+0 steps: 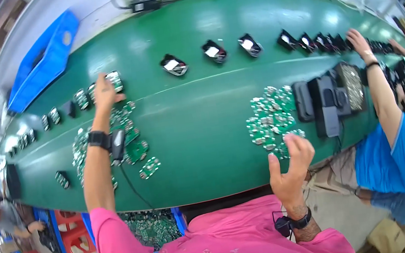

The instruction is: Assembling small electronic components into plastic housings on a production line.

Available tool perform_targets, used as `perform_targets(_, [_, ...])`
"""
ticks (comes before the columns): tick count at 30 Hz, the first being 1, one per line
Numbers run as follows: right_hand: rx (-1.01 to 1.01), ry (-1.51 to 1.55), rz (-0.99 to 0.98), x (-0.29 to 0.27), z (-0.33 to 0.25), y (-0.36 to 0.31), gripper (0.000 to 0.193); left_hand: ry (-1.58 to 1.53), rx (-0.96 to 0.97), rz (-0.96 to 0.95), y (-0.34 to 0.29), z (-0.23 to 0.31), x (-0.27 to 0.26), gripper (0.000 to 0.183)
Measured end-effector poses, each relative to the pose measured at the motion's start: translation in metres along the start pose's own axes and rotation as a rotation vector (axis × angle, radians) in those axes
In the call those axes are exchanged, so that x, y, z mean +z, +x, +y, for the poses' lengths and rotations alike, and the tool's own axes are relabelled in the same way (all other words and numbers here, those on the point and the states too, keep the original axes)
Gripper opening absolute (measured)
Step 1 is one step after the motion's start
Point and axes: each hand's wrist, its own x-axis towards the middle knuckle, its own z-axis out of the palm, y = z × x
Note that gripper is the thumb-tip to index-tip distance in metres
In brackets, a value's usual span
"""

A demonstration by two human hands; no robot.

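pink short-sleeved shirt with faint pattern, black wristband on each wrist, small black device with cable at left wrist

An electronics assembly line: green conveyor belt (pixel 202 126), circuit boards (pixel 269 119), workers alongside.

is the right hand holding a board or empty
Empty, as far as shows: the right hand hovers with fingers spread just above the near edge of the pile of green circuit boards, nothing visibly gripped.

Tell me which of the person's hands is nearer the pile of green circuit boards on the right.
Right. The right hand hovers at the near edge of the right pile, while the left hand reaches far across the belt.
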Motion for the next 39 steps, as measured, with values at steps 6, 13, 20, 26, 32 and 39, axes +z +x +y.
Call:
perform_targets(6, [0.235,-0.234,-0.192,-0.007,0.041,-0.027,0.101,0.725,0.232,0.163,-0.008,0.059,0.015,0.04])
perform_targets(13, [0.232,-0.294,-0.23,0.016,0.043,0.003,0.093,0.324,0.559,-0.31,-0.085,0.171,0.066,0.09])
perform_targets(20, [0.175,-0.221,-0.214,0.019,0.047,0.018,0.081,0.31,0.291,-0.233,-0.089,0.192,0.125,0.069])
perform_targets(26, [0.017,-0.124,-0.106,0.021,0.045,0.053,0.05,-0.404,0.194,-0.134,-0.111,0.197,0.116,0.046])
perform_targets(32, [-0.008,-0.296,-0.331,0.06,0.064,0.127,0.044,-1.298,-0.353,-0.465,-0.232,0.219,0.077,0.049])
perform_targets(39, [0.039,-0.022,-0.433,0.057,0.067,0.159,0.035,-1.151,-0.338,-0.504,-0.297,0.208,0.058,0.028])
